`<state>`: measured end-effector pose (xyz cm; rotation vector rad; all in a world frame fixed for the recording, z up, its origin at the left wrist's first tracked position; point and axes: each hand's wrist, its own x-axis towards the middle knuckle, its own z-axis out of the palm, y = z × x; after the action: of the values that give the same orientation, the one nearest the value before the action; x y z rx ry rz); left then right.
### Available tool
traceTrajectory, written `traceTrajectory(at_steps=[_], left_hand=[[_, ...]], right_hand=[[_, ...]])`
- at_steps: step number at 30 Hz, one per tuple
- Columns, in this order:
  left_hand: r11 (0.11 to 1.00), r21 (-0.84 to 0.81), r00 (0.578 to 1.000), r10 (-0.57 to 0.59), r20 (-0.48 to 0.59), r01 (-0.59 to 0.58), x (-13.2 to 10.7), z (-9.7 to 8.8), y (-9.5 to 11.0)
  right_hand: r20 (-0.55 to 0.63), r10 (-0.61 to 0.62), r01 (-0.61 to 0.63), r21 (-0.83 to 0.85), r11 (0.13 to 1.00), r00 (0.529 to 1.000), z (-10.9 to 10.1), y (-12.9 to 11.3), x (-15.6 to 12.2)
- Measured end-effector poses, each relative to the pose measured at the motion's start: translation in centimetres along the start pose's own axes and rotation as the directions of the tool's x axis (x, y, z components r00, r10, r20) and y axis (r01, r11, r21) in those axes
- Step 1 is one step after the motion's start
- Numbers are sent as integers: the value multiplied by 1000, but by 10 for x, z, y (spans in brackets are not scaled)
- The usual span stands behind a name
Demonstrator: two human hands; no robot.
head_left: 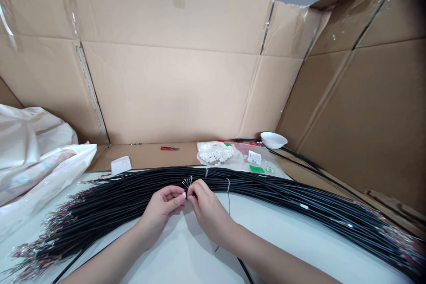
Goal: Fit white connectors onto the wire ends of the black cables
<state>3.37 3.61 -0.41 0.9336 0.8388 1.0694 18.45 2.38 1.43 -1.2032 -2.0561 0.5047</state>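
Between thumb and fingers my left hand (163, 207) pinches a small white connector housing (184, 195). Close beside it, my right hand (208, 208) is closed on the end of a black cable, whose thin coloured wires (187, 182) fan out above the fingertips. The fingertips of both hands nearly meet, and whether a wire sits inside the housing cannot be made out. Just behind the hands lies a thick bundle of black cables (143, 191), curving across the table, with stripped coloured wire ends at both sides.
A plastic bag of white connector housings (216, 154) lies behind the bundle, near a white bowl (273, 140) and red-handled snips (169, 148). White plastic sheeting (36, 159) is heaped at left. Tall cardboard walls (179, 75) enclose the back and right of the white table (176, 253).
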Motion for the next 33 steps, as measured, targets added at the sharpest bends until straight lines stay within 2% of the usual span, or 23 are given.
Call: traceTrajectory(at_steps=[10,16,22,25,26,28,29,30,31,32,33], left_hand=[[1000,6,1000,0,18,0,-1,0,0],[999,-35,1000,10,13,-10,-2,1,2],[998,2,998,61,13,-61,-2,2,-1],[987,75,988,147,-52,-143,-2,3,1],[973,119,973,209,-101,-197,-3,6,5],[914,242,914,370,-169,-326,-12,16,19],[869,310,884,444,-147,-385,-19,23,28],[829,360,873,481,-73,-427,-28,31,37],[808,383,882,471,39,-448,-38,38,46],[823,379,906,392,160,-423,-49,44,53],[859,352,924,302,235,-371,-61,48,57]], right_hand=[[14,35,-36,29,999,999,4,-3,-3],[-70,13,-7,80,997,997,3,-3,-2],[-126,36,-18,144,989,991,4,-1,-2],[-125,23,-3,159,987,992,4,0,-1],[-127,25,-4,160,987,992,4,1,-1],[-133,27,-5,163,987,991,3,1,-1],[-136,27,-5,162,987,990,3,1,-1],[-137,24,-1,162,987,990,3,1,-1],[-137,17,5,162,987,990,3,2,-1],[-136,9,13,163,987,991,3,3,-1],[-134,4,18,164,986,991,4,4,0]])
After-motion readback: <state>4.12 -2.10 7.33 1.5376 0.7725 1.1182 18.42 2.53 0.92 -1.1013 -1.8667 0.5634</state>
